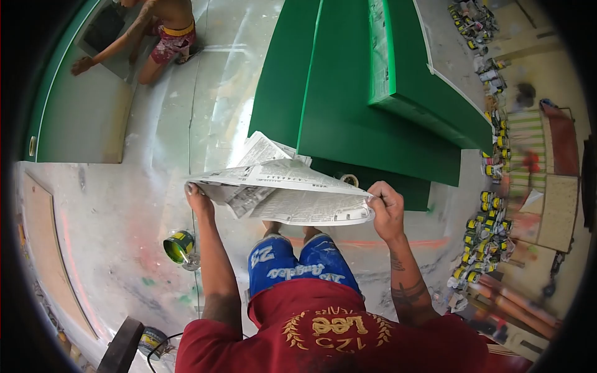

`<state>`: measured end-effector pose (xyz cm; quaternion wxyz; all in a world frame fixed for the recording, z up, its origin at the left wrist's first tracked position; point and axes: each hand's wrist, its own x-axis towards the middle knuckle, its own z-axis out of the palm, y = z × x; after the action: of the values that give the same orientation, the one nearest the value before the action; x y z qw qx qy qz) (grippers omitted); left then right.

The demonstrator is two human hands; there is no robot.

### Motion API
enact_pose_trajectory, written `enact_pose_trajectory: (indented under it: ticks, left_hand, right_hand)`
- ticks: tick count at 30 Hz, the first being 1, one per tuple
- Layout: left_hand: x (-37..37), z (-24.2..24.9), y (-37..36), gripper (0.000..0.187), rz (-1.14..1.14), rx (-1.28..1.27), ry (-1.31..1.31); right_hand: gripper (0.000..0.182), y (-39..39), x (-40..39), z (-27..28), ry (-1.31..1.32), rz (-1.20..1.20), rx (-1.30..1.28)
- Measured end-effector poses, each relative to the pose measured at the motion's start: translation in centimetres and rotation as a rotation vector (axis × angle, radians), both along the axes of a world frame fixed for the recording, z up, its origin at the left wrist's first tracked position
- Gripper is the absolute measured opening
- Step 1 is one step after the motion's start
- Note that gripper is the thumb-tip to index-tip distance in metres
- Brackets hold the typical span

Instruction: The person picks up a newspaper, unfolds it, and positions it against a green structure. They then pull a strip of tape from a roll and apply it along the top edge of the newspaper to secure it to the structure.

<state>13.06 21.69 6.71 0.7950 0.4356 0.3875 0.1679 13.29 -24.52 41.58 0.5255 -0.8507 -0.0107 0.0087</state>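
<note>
A sheet of newspaper (298,199), partly folded, is stretched in front of my body between both hands. My left hand (198,198) pinches its left end, and my right hand (387,208) grips the right corner with curled fingers. Just beyond the paper stand large green painted panels (348,118), one with a raised box-like part edged in masking (380,56). A roll of tape (349,179) lies on the green surface behind the newspaper's right half. Part of that surface is hidden by the paper.
An open can of green paint (179,247) stands on the floor left of me, beside a clear cup (191,262). Another person (168,37) kneels at a green-edged panel (81,118), upper left. Several paint cans (485,236) line the right side. A tin (152,342) sits lower left.
</note>
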Motion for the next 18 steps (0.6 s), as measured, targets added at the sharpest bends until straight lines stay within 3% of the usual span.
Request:
enact_pose_trajectory:
  ticks: [2,4,5,8,11,12,14,18]
  left_hand:
    - [0.3,0.4,0.2,0.033,0.013,0.112,0.056]
    - [0.6,1.9,0.4,0.034,-0.045,0.337,-0.060]
    - [0.8,2.6,0.0,0.034,-0.040,0.333,-0.058]
    - [1.6,3.0,-1.1,0.040,0.079,0.533,-0.076]
    - [1.6,-1.9,-0.7,0.037,0.016,0.402,0.118]
    - [2.2,-1.9,-2.1,0.033,0.043,0.380,0.049]
    - [3.3,-3.4,-3.8,0.025,-0.045,0.492,0.132]
    - [5.9,-6.3,-7.5,0.025,-0.205,0.574,0.266]
  right_hand:
    - [0.007,-0.6,-0.2,1.7,-0.046,0.020,-0.057]
    - [0.006,-1.1,-0.3,4.1,-0.105,0.064,-0.103]
    - [0.006,-1.9,-0.5,4.6,-0.104,0.070,-0.106]
    - [0.009,-4.8,-1.3,5.7,-0.169,-0.054,-0.003]
    - [0.009,-8.5,-1.5,7.3,-0.166,-0.240,-0.029]
    - [0.009,-9.7,-1.5,7.8,-0.168,-0.243,-0.029]
    - [0.011,-11.9,-2.0,8.8,-0.253,-0.415,0.076]
    - [0.012,-14.8,-5.0,13.9,-0.300,-0.398,0.126]
